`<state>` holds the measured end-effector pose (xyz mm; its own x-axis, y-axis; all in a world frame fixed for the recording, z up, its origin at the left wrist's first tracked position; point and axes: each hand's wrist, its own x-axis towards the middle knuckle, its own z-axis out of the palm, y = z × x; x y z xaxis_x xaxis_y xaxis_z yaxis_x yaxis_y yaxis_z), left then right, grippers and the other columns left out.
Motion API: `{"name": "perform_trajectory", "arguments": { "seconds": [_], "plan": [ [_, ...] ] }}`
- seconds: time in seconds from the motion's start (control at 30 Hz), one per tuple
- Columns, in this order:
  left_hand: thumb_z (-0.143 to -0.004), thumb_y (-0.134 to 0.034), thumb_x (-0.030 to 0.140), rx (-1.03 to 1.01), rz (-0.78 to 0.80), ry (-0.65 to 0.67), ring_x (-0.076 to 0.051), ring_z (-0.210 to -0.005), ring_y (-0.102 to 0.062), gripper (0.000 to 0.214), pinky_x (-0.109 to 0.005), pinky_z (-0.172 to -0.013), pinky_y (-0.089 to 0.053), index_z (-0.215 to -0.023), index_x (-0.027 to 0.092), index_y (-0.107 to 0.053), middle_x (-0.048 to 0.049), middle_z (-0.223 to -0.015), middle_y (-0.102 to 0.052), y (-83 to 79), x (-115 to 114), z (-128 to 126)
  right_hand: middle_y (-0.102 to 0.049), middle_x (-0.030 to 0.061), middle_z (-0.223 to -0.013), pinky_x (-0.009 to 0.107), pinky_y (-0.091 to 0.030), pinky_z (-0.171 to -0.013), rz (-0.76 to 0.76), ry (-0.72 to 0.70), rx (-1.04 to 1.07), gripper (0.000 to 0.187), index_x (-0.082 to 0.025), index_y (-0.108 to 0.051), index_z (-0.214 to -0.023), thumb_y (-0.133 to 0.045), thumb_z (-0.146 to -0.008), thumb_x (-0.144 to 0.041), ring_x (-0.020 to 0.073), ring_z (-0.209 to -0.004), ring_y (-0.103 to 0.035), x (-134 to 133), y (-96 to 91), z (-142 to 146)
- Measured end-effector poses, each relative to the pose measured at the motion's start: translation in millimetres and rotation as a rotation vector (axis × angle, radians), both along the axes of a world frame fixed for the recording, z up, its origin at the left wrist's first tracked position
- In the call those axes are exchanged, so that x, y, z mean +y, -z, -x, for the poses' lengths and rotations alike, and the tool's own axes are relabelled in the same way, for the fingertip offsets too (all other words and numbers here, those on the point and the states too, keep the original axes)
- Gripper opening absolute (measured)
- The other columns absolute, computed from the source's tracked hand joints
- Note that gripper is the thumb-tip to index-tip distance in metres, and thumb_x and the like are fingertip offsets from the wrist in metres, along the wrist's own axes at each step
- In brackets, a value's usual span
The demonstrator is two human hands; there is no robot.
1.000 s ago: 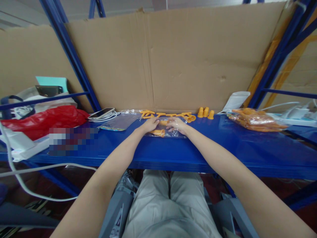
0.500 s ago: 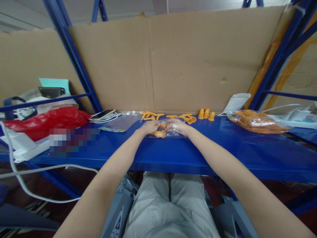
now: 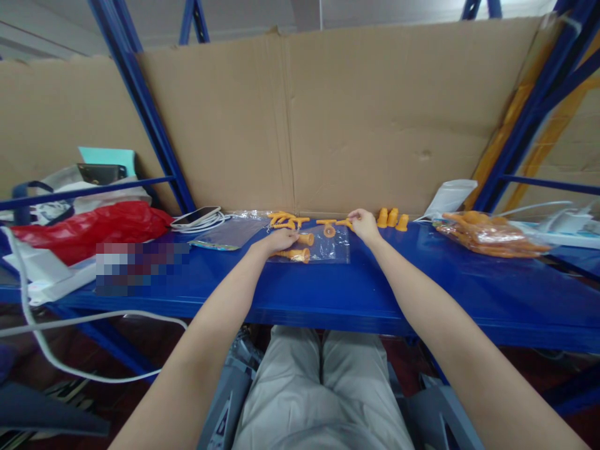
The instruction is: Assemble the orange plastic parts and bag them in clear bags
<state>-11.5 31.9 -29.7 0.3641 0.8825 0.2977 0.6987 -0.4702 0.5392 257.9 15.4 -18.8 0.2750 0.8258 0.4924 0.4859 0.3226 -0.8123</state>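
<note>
A small clear plastic bag (image 3: 330, 247) lies on the blue shelf (image 3: 422, 281), with orange plastic parts (image 3: 296, 254) in it at its left end. My left hand (image 3: 280, 240) rests on the bag's left edge, fingers curled on it beside those parts. My right hand (image 3: 363, 224) is past the bag's far right corner, fingers pinched on an orange T-shaped piece (image 3: 345, 222) in the row of loose orange pieces (image 3: 285, 219) along the cardboard back wall.
Three orange cone pieces (image 3: 392, 217) stand right of my right hand. A full bag of orange parts (image 3: 487, 233) and a white pouch (image 3: 447, 197) lie at right. Empty clear bags (image 3: 229, 231), a phone with cable (image 3: 197, 216) and a red bag (image 3: 89, 228) are left.
My right hand left the clear bag and moved back and to the right onto the row of loose orange pieces. My left hand stayed on the bag's left end.
</note>
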Motion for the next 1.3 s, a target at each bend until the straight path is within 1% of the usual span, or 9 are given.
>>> {"name": "perform_trajectory", "arguments": {
  "seconds": [0.1, 0.2, 0.3, 0.47, 0.67, 0.73, 0.93, 1.17, 1.3],
  "plan": [
    [-0.085, -0.046, 0.036, 0.177, 0.145, -0.037, -0.026, -0.112, -0.062, 0.034, -0.035, -0.102, -0.044, -0.096, 0.017, -0.072, -0.007, -0.114, -0.072, -10.5, -6.8, 3.4, -0.073, 0.0048, -0.089, 0.036, -0.051, -0.093, 0.06, -0.147, -0.129, 0.029, -0.016, -0.07, -0.086, -0.056, -0.068, 0.002, 0.0182, -0.092, -0.068, 9.7, 14.5, -2.3],
    [-0.089, -0.041, 0.038, 0.241, 0.15, -0.078, -0.025, -0.118, -0.059, 0.042, -0.033, -0.104, -0.042, -0.105, 0.014, -0.071, -0.0091, -0.126, -0.067, -18.6, -11.9, 5.7, -0.074, 0.0051, -0.1, 0.037, -0.05, -0.096, 0.088, -0.31, -0.274, 0.041, -0.017, -0.073, -0.103, -0.058, -0.069, 0.002, 0.0196, -0.096, -0.068, 12.3, 25.2, 2.0],
    [-0.091, -0.037, 0.038, 0.272, 0.149, -0.107, -0.023, -0.122, -0.057, 0.046, -0.03, -0.105, -0.04, -0.11, 0.013, -0.07, -0.0101, -0.133, -0.062, -21.4, -14.3, 5.6, -0.073, 0.0043, -0.109, 0.038, -0.05, -0.097, 0.071, -0.385, -0.412, 0.051, -0.021, -0.07, -0.114, -0.056, -0.07, 0.003, 0.0213, -0.103, -0.067, 12.2, 29.8, 7.6],
    [-0.09, -0.038, 0.038, 0.291, 0.145, -0.134, -0.023, -0.12, -0.058, 0.046, -0.029, -0.104, -0.041, -0.111, 0.014, -0.071, -0.0086, -0.13, -0.064, -21.1, -15.4, 4.6, -0.065, 0.0098, -0.125, 0.038, -0.046, -0.102, 0.037, -0.389, -0.551, 0.052, -0.017, -0.065, -0.116, -0.056, -0.07, 0.004, 0.0216, -0.116, -0.06, 10.3, 28.1, 12.6],
    [-0.09, -0.038, 0.036, 0.292, 0.134, -0.101, -0.024, -0.121, -0.058, 0.045, -0.031, -0.105, -0.04, -0.108, 0.014, -0.073, -0.01, -0.128, -0.065, -21.7, -14.3, 6.3, -0.067, 0.009, -0.105, 0.037, -0.049, -0.09, -0.019, -0.33, -0.655, 0.026, -0.016, -0.061, -0.096, -0.064, -0.072, -0.008, 0.0213, -0.1, -0.063, 6.5, 23.0, 14.5],
    [-0.09, -0.039, 0.037, 0.279, 0.137, -0.113, -0.024, -0.119, -0.059, 0.045, -0.03, -0.102, -0.042, -0.108, 0.014, -0.073, -0.01, -0.128, -0.066, -21.0, -12.9, 6.3, -0.068, 0.0091, -0.101, 0.037, -0.049, -0.089, -0.026, -0.303, -0.687, 0.023, -0.016, -0.061, -0.095, -0.063, -0.073, -0.01, 0.0222, -0.098, -0.063, 7.1, 22.8, 14.1],
    [-0.09, -0.039, 0.039, 0.229, 0.124, -0.133, -0.024, -0.118, -0.06, 0.045, -0.031, -0.104, -0.041, -0.108, 0.015, -0.072, -0.0099, -0.127, -0.066, -15.9, -11.6, 6.5, -0.068, 0.0091, -0.12, 0.037, -0.046, -0.1, 0.013, -0.435, -0.683, 0.041, -0.019, -0.065, -0.113, -0.059, -0.075, -0.005, 0.0219, -0.112, -0.063, 12.2, 24.2, 10.5],
    [-0.091, -0.036, 0.038, 0.266, 0.129, -0.147, -0.022, -0.126, -0.054, 0.047, -0.028, -0.109, -0.035, -0.114, 0.015, -0.07, -0.0093, -0.136, -0.06, -15.4, -11.4, 5.0, -0.068, 0.0086, -0.122, 0.038, -0.045, -0.103, 0.047, -0.526, -0.658, 0.049, -0.017, -0.068, -0.112, -0.049, -0.072, 0.004, 0.0214, -0.117, -0.061, 9.1, 20.8, 9.1],
    [-0.09, -0.037, 0.039, 0.248, 0.123, -0.139, -0.022, -0.124, -0.056, 0.046, -0.027, -0.108, -0.037, -0.109, 0.016, -0.071, -0.0081, -0.131, -0.064, -14.1, -8.6, 4.9, -0.067, 0.0084, -0.122, 0.038, -0.045, -0.102, 0.054, -0.488, -0.725, 0.053, -0.019, -0.066, -0.115, -0.047, -0.072, 0.005, 0.0206, -0.115, -0.062, 3.0, 16.5, 11.2]
  ]
}}
